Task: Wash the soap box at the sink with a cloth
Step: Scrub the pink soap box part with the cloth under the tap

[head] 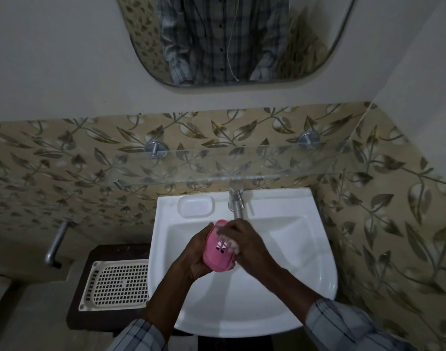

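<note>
Soap box (218, 252), pink plastic with a cluster of small drain holes, is being held over the basin of the white sink (315, 282), just in front of the steel tap (236, 202). Left hand (198, 254) is cupping it from the left and below, fingers wrapping closed around its edge. Right hand (244, 240) is lying over its right side, fingers curling down onto the pink surface; they are motion-blurred, and a pale smear under them cannot be told as cloth or foam. Both checked sleeves are showing at the bottom edge. Cream perforated tray (115, 285) is sitting on a dark stand left of the sink. Glass shelf (242, 160) is spanning the leaf-patterned tiles above the tap.
</note>
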Demonstrator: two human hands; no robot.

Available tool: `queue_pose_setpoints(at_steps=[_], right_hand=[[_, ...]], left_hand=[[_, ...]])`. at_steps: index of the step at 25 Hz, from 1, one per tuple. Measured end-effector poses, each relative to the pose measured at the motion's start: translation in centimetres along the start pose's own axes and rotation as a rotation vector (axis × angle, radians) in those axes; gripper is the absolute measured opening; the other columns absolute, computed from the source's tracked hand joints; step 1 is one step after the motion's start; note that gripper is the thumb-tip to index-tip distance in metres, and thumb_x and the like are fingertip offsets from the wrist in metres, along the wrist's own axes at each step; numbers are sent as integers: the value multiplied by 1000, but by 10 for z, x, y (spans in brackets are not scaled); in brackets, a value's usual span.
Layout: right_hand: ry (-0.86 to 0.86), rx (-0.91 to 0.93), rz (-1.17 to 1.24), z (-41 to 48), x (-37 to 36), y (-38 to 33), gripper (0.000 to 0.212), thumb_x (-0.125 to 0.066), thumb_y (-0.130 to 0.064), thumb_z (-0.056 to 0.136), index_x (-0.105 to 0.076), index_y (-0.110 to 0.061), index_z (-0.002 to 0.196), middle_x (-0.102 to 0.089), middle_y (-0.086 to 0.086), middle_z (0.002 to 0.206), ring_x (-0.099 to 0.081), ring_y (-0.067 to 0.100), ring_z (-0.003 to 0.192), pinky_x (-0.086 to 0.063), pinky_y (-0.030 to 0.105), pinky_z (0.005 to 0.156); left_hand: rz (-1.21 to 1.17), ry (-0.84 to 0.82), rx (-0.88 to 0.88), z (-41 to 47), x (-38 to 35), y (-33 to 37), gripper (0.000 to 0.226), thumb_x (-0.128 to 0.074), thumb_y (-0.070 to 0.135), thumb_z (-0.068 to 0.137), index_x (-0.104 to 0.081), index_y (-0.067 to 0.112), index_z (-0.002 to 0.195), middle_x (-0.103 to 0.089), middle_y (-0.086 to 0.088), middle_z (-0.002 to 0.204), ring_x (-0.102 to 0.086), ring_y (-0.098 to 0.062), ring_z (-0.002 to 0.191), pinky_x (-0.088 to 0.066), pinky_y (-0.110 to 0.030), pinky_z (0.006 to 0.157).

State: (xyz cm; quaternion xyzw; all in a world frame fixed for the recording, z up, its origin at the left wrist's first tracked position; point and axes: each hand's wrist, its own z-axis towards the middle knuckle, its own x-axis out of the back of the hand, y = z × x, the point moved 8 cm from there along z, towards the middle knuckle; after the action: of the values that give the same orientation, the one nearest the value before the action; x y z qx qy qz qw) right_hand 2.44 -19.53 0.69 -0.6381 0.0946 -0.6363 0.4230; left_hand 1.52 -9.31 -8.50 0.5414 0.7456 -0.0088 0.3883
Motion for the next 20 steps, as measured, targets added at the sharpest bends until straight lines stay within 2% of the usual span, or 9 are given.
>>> queue_pose_setpoints(at_steps=[2, 4, 6, 8, 10, 13, 16, 18, 20], right_hand=[[-77, 188, -43, -8, -15, -13, 46, -64, 6, 76, -69, -11, 118, -64, 12, 119, -59, 26, 108, -49, 34, 93], [59, 28, -37, -5, -5, -3, 34, -67, -7, 84, -69, -19, 116, -62, 8, 114, -56, 14, 99, -53, 33, 83], [75, -67, 25, -1, 1, 3, 23, -65, -18, 88, -68, -25, 110, -61, 5, 108, -55, 10, 93, -51, 31, 75], [-4, 23, -90, 2, -2, 0, 36, -65, -11, 83, -68, -22, 117, -62, 6, 112, -54, 18, 99, -51, 31, 79], [14, -29, -68, 0, 1, -1, 49, -69, -2, 76, -67, -17, 122, -63, 7, 117, -55, 24, 105, -54, 36, 85], [35, 107, -20, -10, -10, -14, 53, -67, 7, 75, -66, -13, 125, -67, 6, 123, -61, 22, 106, -53, 33, 93], [65, -190, 115, -4, -2, 14, 33, -69, 5, 80, -71, -9, 110, -72, 9, 102, -65, 14, 91, -55, 33, 85], [-6, -281, 214, -1, -1, 27, 22, -67, 1, 80, -72, -11, 97, -73, 5, 86, -66, 3, 75, -56, 24, 74], [36, -410, 270, 3, 13, 43, 25, -70, -4, 77, -67, -11, 100, -72, 6, 98, -67, 7, 85, -55, 21, 80]], left_hand=[[15, -5, 27, 2, 2, -1, 58, -46, 49, 96, -68, -3, 108, -71, -25, 97, -70, -37, 83, -59, -42, 76], [31, -13, 14, 0, 1, -1, 55, -46, 48, 96, -70, 0, 108, -71, -25, 98, -69, -37, 81, -59, -42, 74], [18, -14, -4, -1, 1, -1, 52, -51, 46, 91, -75, 1, 102, -73, -24, 96, -72, -37, 79, -60, -43, 70], [45, -27, 25, -1, -1, -4, 56, -51, 48, 89, -76, -1, 102, -73, -25, 96, -72, -38, 79, -61, -44, 69], [37, -33, 36, -4, -4, -5, 57, -52, 49, 90, -70, -3, 106, -71, -25, 93, -69, -36, 77, -59, -43, 71], [27, 38, 1, -1, 3, 6, 56, -53, 48, 90, -66, -3, 110, -71, -24, 96, -70, -36, 82, -58, -45, 78], [63, 50, 7, -3, 7, 4, 64, -47, 54, 95, -65, -3, 116, -70, -26, 100, -67, -39, 82, -60, -45, 69], [14, 57, -5, -4, 14, 4, 64, -45, 55, 94, -64, -2, 117, -71, -27, 100, -64, -39, 85, -59, -45, 69], [-53, 48, 13, -8, 21, 6, 66, -47, 55, 93, -61, -3, 121, -68, -29, 103, -63, -40, 85, -56, -46, 73]])
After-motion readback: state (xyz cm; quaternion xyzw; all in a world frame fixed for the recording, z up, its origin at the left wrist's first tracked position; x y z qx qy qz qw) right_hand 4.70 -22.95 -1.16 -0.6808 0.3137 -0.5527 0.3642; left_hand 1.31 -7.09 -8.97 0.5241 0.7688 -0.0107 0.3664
